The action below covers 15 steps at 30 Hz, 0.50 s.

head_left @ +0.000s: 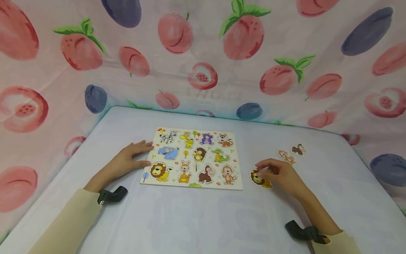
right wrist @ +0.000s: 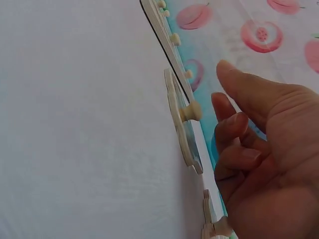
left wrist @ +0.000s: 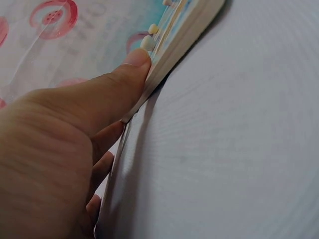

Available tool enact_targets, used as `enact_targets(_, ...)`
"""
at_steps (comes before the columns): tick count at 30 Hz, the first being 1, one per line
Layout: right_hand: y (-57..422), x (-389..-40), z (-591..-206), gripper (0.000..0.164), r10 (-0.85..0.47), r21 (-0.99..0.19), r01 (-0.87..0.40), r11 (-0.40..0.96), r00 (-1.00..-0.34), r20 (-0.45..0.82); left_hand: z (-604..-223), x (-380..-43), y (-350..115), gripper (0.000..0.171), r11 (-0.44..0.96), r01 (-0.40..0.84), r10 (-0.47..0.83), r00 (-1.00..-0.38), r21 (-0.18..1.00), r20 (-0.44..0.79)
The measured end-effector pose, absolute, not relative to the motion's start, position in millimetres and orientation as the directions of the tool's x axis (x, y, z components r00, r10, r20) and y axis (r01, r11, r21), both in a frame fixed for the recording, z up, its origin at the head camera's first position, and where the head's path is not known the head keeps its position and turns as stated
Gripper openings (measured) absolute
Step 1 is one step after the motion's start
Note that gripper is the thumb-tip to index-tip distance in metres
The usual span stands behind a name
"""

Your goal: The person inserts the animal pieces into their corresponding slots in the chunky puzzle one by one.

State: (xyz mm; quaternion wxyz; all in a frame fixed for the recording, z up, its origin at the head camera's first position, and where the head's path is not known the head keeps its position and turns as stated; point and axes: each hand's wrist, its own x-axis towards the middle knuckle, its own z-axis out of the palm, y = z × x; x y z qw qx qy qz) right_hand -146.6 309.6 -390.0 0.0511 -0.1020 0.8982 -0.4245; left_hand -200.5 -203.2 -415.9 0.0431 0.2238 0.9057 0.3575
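Observation:
A wooden animal puzzle board (head_left: 193, 160) lies flat on the table. My left hand (head_left: 130, 159) is at its left edge; in the left wrist view the thumb (left wrist: 119, 82) touches the board's edge (left wrist: 172, 59), with the other fingers extended along the side. Just right of the board lies a lion puzzle piece (head_left: 267, 184). Over it hovers my right hand (head_left: 282, 174), fingers loosely bent. The right wrist view shows the piece's wooden knob (right wrist: 192, 111) apart from the thumb and fingertips, so nothing is held.
Beyond the right hand lie a monkey piece (head_left: 286, 156) and a brown ape piece (head_left: 299, 150). Several pegged animals show on the board. A white cloth (head_left: 196, 222) covers the table, and a peach-patterned curtain (head_left: 209, 42) stands behind it.

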Motion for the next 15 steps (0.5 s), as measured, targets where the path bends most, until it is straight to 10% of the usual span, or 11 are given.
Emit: enact_targets(15, 299, -141, -401, 0.025, -0.205, -0.734, -0.125, 0.667, -0.979, -0.019, -419, -202, -204, 0.065, 0.645, 0.386, 0.44, -0.893, 0.66, 0.092)
